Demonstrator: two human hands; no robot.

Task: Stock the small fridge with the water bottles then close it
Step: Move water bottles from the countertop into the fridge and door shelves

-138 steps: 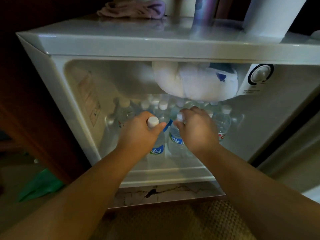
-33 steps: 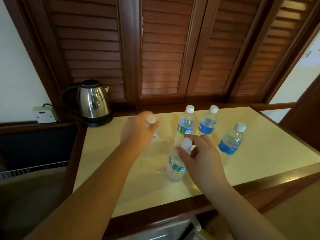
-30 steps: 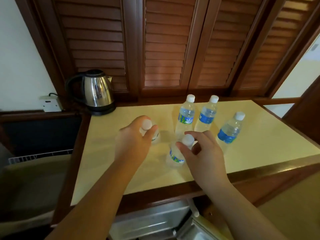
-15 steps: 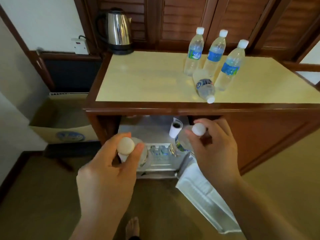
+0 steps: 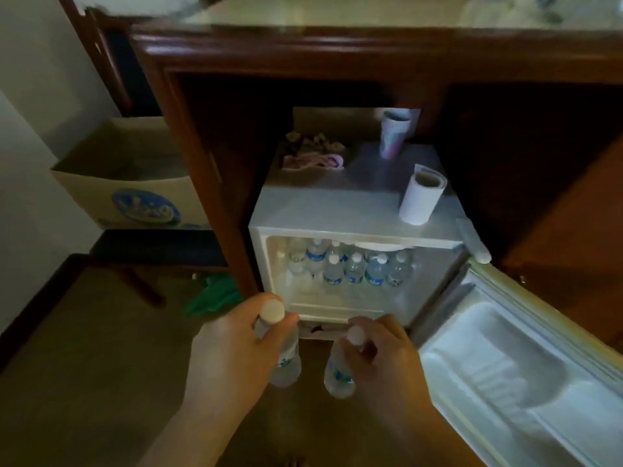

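Two bare forearms rise from the bottom edge of the frame toward the lower middle, each ending in a hand. The left hand sits just left of centre and the right hand just right of it. No sleeves, cuffs or gloves cover either arm as far as the frame shows. No watch, bracelet or ring can be made out on either wrist or on the fingers, though the picture is dim and slightly blurred. The fingernails look short and unpainted. At the very bottom edge, between the arms, a small blurred shape shows that may be toes; too unclear to tell.
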